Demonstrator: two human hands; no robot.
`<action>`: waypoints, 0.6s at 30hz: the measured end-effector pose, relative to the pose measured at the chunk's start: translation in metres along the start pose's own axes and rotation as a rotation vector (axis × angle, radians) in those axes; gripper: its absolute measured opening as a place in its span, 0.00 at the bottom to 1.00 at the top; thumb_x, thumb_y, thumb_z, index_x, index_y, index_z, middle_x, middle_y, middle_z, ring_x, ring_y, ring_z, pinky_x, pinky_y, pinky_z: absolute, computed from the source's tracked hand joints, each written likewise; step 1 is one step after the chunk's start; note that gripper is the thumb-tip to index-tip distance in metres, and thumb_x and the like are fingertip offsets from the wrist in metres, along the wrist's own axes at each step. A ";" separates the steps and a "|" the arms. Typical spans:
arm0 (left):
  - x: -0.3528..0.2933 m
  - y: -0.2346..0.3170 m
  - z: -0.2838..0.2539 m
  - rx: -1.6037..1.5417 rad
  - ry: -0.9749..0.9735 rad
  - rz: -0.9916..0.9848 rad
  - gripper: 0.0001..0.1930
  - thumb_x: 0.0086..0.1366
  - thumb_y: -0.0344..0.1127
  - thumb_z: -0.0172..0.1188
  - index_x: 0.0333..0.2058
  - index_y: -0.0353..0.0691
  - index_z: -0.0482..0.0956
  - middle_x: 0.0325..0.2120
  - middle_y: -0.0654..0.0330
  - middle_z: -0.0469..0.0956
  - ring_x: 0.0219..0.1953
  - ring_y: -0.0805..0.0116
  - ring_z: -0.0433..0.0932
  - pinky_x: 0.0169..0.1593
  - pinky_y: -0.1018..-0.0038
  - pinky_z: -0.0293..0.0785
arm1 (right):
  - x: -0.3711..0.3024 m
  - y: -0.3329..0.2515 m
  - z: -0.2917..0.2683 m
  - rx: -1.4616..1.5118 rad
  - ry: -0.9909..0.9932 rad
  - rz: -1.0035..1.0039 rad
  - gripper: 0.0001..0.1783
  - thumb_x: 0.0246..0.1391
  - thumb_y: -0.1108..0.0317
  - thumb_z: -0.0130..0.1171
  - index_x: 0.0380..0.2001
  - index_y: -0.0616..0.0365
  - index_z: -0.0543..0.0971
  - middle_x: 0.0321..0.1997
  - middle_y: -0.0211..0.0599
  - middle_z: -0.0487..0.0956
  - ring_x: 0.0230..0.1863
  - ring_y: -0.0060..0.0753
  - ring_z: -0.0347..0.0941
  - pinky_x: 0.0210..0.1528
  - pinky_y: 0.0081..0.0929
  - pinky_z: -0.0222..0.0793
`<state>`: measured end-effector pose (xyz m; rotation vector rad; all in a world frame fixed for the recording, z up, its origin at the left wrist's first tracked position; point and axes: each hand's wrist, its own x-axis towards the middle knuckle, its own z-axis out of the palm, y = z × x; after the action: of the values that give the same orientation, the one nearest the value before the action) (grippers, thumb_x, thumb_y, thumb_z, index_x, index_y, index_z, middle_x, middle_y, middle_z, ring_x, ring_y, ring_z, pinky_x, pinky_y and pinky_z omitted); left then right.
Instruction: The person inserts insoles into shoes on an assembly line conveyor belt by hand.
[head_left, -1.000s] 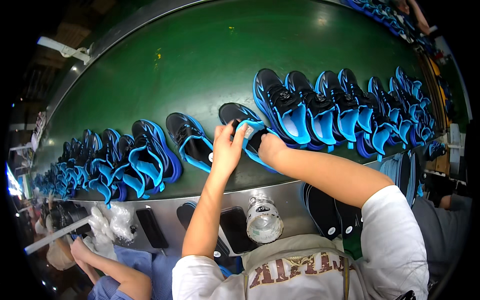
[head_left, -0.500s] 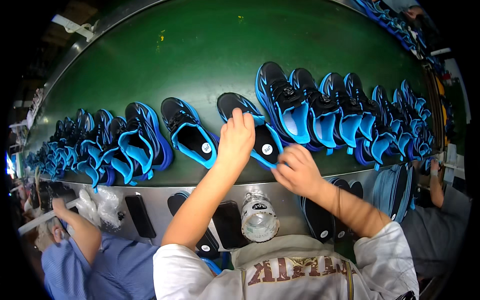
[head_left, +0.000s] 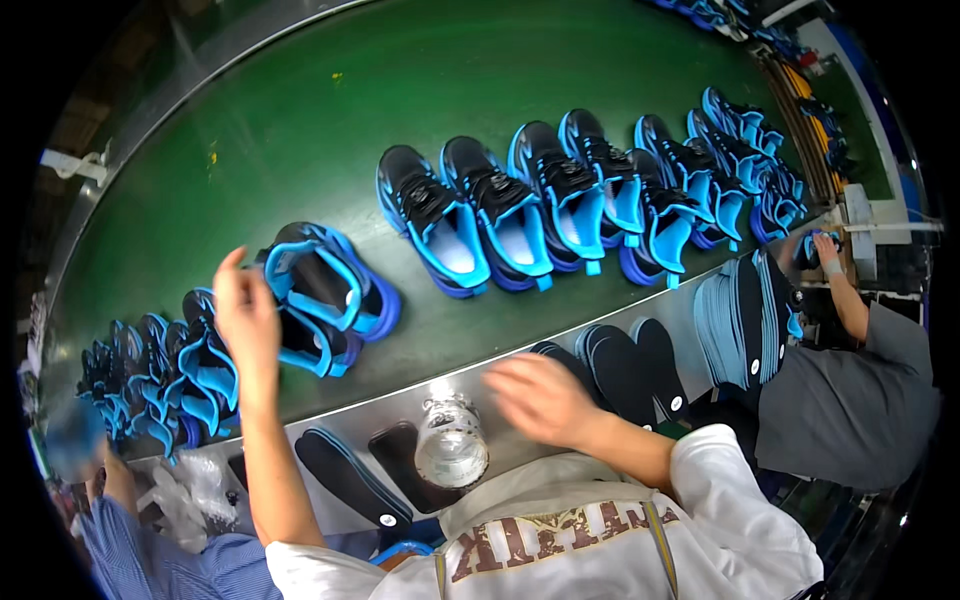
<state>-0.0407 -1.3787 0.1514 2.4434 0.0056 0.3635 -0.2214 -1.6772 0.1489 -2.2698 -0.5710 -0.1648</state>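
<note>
My left hand (head_left: 248, 312) is raised over the green surface at the left, fingers apart and somewhat blurred. Right beside it is a black and blue sneaker (head_left: 368, 290) with its collar facing up; whether the fingertips touch it, I cannot tell. A second sneaker (head_left: 322, 350) lies against it, partly covered. My right hand (head_left: 545, 400) hovers above the metal ledge with its fingers stretched out, blurred and holding nothing. Close to its fingers and wrist lie black insoles (head_left: 612, 375). Ahead of it, a row of sneakers (head_left: 420, 200) has pale insides showing.
More sneakers (head_left: 205, 370) crowd the far left. On the metal ledge (head_left: 350, 415) sit a clear jar (head_left: 452, 445), a dark phone (head_left: 400, 455), insoles (head_left: 350, 475) and crumpled plastic (head_left: 205, 485). A stack of insoles (head_left: 735, 320) stands right, near a co-worker's arm (head_left: 848, 300).
Both hands have left the sneaker they were working on. My left hand moved left, my right hand drew back over the ledge. The view has shifted and tilted.
</note>
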 end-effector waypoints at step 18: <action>-0.015 0.097 0.102 0.242 -0.313 0.399 0.24 0.56 0.46 0.54 0.47 0.39 0.64 0.31 0.50 0.67 0.24 0.49 0.73 0.26 0.61 0.72 | -0.229 0.062 -0.131 -0.388 0.203 0.807 0.21 0.27 0.73 0.66 0.25 0.58 0.66 0.40 0.46 0.63 0.43 0.48 0.62 0.47 0.36 0.59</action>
<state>-0.0367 -1.5189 0.1313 2.7119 -0.6114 0.1524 -0.3903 -1.8884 0.1321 -2.6258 0.5407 -0.1007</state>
